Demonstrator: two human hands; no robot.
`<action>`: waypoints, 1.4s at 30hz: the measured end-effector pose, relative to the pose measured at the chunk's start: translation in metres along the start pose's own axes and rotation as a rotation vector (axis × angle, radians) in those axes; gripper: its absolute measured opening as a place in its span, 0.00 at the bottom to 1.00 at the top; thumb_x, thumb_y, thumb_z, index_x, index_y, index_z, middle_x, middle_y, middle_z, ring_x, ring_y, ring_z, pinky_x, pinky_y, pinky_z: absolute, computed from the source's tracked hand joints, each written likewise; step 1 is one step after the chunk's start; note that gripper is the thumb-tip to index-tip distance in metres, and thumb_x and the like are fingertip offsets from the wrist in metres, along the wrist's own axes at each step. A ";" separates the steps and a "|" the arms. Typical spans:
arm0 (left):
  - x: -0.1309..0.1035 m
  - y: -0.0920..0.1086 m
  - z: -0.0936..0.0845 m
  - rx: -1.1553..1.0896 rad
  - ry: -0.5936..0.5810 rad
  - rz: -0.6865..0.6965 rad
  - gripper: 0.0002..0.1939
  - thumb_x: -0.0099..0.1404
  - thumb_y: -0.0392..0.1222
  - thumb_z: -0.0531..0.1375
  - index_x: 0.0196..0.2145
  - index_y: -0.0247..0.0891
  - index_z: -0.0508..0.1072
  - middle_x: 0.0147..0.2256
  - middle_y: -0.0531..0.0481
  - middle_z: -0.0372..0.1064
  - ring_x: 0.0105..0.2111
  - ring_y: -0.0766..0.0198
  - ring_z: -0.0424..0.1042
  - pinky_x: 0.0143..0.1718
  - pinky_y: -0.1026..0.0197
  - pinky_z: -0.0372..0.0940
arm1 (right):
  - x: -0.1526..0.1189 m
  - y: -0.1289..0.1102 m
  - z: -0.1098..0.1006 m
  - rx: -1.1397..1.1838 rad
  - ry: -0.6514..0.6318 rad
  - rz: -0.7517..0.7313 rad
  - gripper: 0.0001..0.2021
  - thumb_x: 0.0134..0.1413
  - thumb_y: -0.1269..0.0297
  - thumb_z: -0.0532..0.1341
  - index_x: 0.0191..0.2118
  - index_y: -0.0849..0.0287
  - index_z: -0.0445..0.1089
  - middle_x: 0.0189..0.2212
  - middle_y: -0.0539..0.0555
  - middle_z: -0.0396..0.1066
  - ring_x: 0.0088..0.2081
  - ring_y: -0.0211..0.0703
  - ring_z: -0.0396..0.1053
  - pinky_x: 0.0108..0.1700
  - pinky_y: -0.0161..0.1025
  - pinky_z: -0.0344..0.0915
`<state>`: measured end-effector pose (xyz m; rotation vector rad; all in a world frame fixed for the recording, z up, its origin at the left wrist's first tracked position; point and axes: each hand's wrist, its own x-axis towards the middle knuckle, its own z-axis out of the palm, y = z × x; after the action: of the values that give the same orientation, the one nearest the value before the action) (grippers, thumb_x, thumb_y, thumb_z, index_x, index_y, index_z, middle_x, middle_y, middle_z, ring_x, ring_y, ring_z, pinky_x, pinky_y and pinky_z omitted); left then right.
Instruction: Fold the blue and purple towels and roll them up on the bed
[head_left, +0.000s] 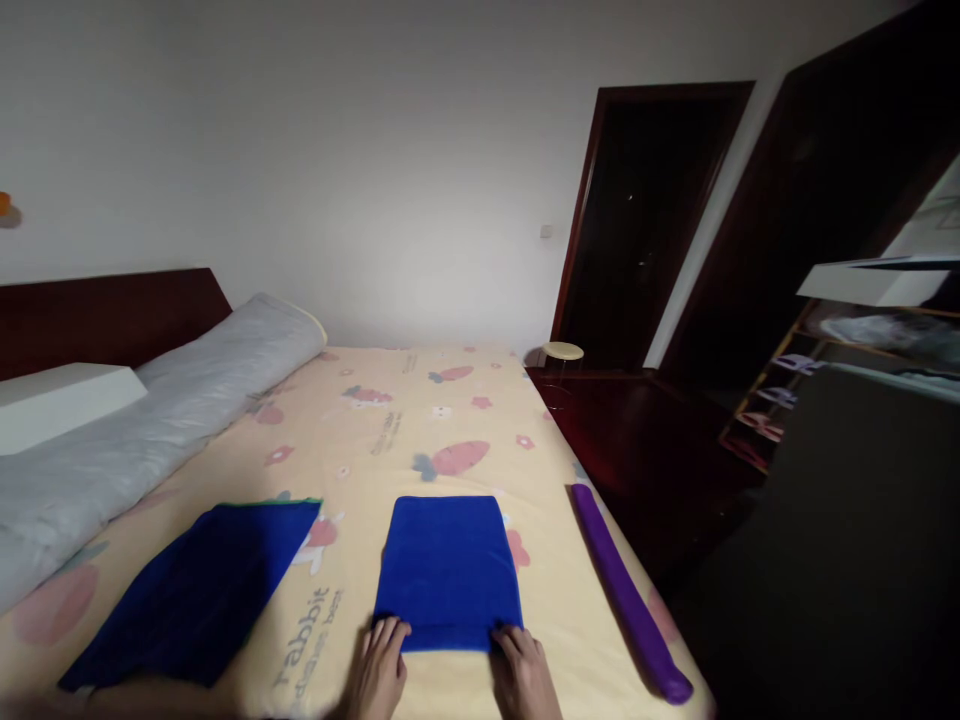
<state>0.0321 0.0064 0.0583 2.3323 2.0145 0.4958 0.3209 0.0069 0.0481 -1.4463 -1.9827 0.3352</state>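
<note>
Cloth of royal-blue fabric [450, 565], folded into a flat rectangle, is lying in the head view toward the near side of the cream bed sheet printed with carrots and rabbits [420, 415], nearer the right edge than the left. The left hand [382, 665] is touching its near left corner and the right hand [523, 668] its near right corner, both with fingers bent; whether either is pinching the fabric or merely pressing on it, I cannot tell. By its look the cloth should be handling as something light, limp and hard to damage, sliding little on the sheet, with the two near corners giving the surest hold.

A dark-blue cloth with a green edge [202, 590] is spreading unevenly to the left, apart from the folded one. A long purple roll with a smooth skin [626, 590] is lying along the right edge of the bed. A thick grey padded roll [232, 375] is stretching across the left side, before a dark-brown headboard [112, 315]. Beyond the far right corner, a round pale-topped stool [562, 351] is standing by a dark wooden door [645, 220]
</note>
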 end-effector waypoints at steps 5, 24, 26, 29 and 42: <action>0.005 -0.004 -0.002 0.041 -0.006 -0.011 0.31 0.53 0.23 0.52 0.49 0.51 0.73 0.51 0.56 0.73 0.54 0.61 0.68 0.56 0.56 0.59 | 0.010 -0.006 0.000 -0.133 0.038 0.029 0.17 0.51 0.75 0.56 0.45 0.53 0.73 0.41 0.53 0.74 0.43 0.48 0.68 0.46 0.43 0.60; 0.007 0.007 -0.049 -0.090 -0.082 -0.353 0.15 0.55 0.29 0.52 0.30 0.44 0.76 0.36 0.52 0.77 0.46 0.55 0.70 0.53 0.48 0.51 | 0.016 -0.032 -0.024 -0.228 -0.150 0.143 0.13 0.49 0.73 0.53 0.36 0.57 0.72 0.37 0.55 0.74 0.44 0.50 0.67 0.49 0.45 0.56; 0.010 0.004 -0.051 -0.098 -0.120 -0.438 0.14 0.56 0.30 0.52 0.33 0.44 0.75 0.36 0.52 0.77 0.46 0.56 0.71 0.52 0.49 0.52 | 0.017 -0.026 -0.021 -0.198 -0.129 0.172 0.15 0.50 0.71 0.53 0.41 0.57 0.73 0.39 0.55 0.75 0.45 0.50 0.68 0.49 0.45 0.57; 0.013 -0.003 -0.053 -0.134 -0.133 -0.563 0.10 0.58 0.34 0.53 0.32 0.43 0.74 0.38 0.51 0.76 0.47 0.56 0.70 0.48 0.51 0.55 | 0.014 -0.014 -0.020 -0.119 -0.100 0.247 0.14 0.50 0.68 0.54 0.42 0.56 0.72 0.39 0.54 0.75 0.44 0.49 0.69 0.49 0.44 0.59; 0.007 0.010 -0.042 0.076 0.035 -0.572 0.17 0.59 0.31 0.53 0.43 0.44 0.72 0.46 0.48 0.70 0.50 0.54 0.66 0.47 0.50 0.58 | -0.002 -0.005 -0.007 -0.274 0.180 0.296 0.14 0.55 0.66 0.53 0.46 0.55 0.69 0.42 0.58 0.72 0.44 0.53 0.66 0.46 0.48 0.59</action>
<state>0.0316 0.0035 0.1016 1.6544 2.5995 0.4293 0.3218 0.0020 0.0557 -1.8797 -1.7207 0.0549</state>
